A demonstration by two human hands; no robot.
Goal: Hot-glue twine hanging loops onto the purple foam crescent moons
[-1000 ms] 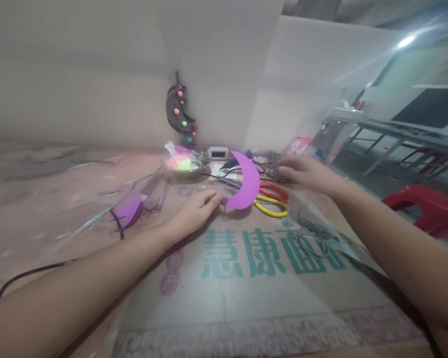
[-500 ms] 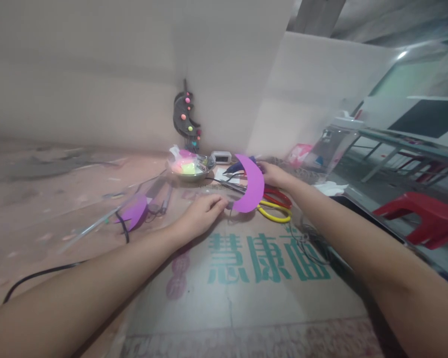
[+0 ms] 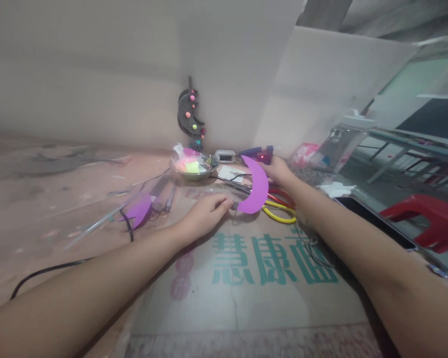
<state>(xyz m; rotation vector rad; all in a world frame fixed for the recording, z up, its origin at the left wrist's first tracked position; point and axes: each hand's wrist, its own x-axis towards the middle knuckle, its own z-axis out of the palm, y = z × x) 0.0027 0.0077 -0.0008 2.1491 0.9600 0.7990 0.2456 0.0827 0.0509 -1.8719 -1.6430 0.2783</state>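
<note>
Near the middle, my left hand [image 3: 209,214] pinches a small grey tab at the lower tip of a purple paper crescent [image 3: 260,189]. The crescent stands upright, curving open to the left. Behind it, my right hand [image 3: 278,171] is closed on a dark blue hot glue gun [image 3: 256,153] with a small red light; the crescent hides part of its fingers. Scissors with red and yellow handles [image 3: 281,216] lie on the board just past the crescent. Further left, a second purple paper piece [image 3: 140,211] rests on the table.
A glass bowl [image 3: 194,174] holds bright foam-like pieces. Behind it, a dark crescent ornament with coloured beads [image 3: 189,114] stands against the wall. A small white digital device [image 3: 225,156], a dark tablet-like object [image 3: 375,221], a black cable [image 3: 48,271] and a red stool [image 3: 425,219] surround the printed cardboard [image 3: 186,318].
My right hand has raised the glue gun from beside the white paper, and its red light now shows. The left hand still holds the crescent; the view has shifted slightly.
</note>
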